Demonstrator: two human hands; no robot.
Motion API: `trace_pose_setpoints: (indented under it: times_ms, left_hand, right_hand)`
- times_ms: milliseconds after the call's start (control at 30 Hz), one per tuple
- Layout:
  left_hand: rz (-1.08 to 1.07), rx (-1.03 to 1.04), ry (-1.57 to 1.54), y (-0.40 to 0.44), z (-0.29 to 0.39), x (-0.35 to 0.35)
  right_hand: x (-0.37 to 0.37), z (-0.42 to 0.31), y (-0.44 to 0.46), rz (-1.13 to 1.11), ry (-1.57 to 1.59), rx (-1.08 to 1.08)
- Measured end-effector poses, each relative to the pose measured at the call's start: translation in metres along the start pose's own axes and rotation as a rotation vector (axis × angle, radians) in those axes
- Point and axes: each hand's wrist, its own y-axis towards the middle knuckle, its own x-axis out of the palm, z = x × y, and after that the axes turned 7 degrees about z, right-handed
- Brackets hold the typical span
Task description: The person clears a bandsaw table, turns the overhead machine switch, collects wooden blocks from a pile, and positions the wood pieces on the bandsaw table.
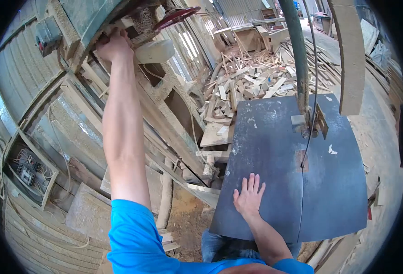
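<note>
My left arm is raised, and my left hand [115,47] is at the dusty upper frame of a band saw [88,32]. Its fingers are curled in against the machine, and what they grip is hidden. A red handwheel [177,18] is just to the right of that hand. My right hand [249,196] lies flat on the dark saw table [265,150], fingers spread, holding nothing. To its right, the thin saw blade [315,73] runs down to a wooden insert [302,161] in the table. A guide post [296,50] hangs beside the blade.
A heap of wood offcuts [256,82] lies behind the table. An open electrical box [26,171] with exposed wires sits at lower left. A wooden board [351,59] hangs right of the blade. Sawdust [188,205] covers the floor left of the table.
</note>
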Motion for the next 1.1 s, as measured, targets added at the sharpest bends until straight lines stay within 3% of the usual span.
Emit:
trace_pose_setpoints:
  times_ms: [100, 233, 333, 433, 633, 733, 800, 867, 933, 1033, 1100]
  left_hand:
    - [0.042, 0.043, 0.112, -0.012, 0.011, 0.008]
    - [-0.059, 0.164, 0.148, -0.009, 0.003, 0.0]
    - [-0.011, 0.173, 0.213, -0.013, 0.002, -0.002]
    - [0.056, 0.054, 0.207, -0.02, 0.013, 0.009]
    - [0.101, 0.103, 0.109, 0.001, -0.011, 0.008]
    - [-0.027, 0.16, 0.189, 0.0, -0.013, -0.002]
    - [-0.159, -0.115, -0.191, 0.006, 0.0, -0.018]
    - [-0.166, -0.166, -0.237, 0.008, 0.004, -0.017]
    - [-0.048, 0.014, 0.052, 0.012, 0.001, -0.003]
    - [-0.002, 0.075, -0.018, 0.011, -0.014, -0.004]
    - [0.003, 0.16, 0.117, -0.004, -0.011, -0.001]
  right_hand:
    - [0.004, -0.002, 0.007, 0.008, -0.015, 0.019]
    - [0.004, -0.003, 0.007, 0.0, -0.015, 0.018]
    - [0.005, -0.002, 0.007, -0.013, -0.016, 0.021]
    - [0.003, -0.002, 0.007, -0.03, -0.001, 0.024]
    - [0.003, -0.002, 0.007, -0.025, -0.007, 0.028]
    - [0.004, -0.002, 0.007, -0.017, 0.004, 0.027]
    - [0.005, -0.001, 0.006, -0.013, 0.002, 0.024]
    - [0.006, -0.001, 0.005, -0.008, 0.002, 0.025]
    - [0.005, -0.001, 0.006, -0.001, 0.005, 0.022]
    - [0.005, -0.002, 0.006, 0.0, 0.009, 0.024]
    - [0.003, -0.003, 0.009, -0.012, 0.011, 0.027]
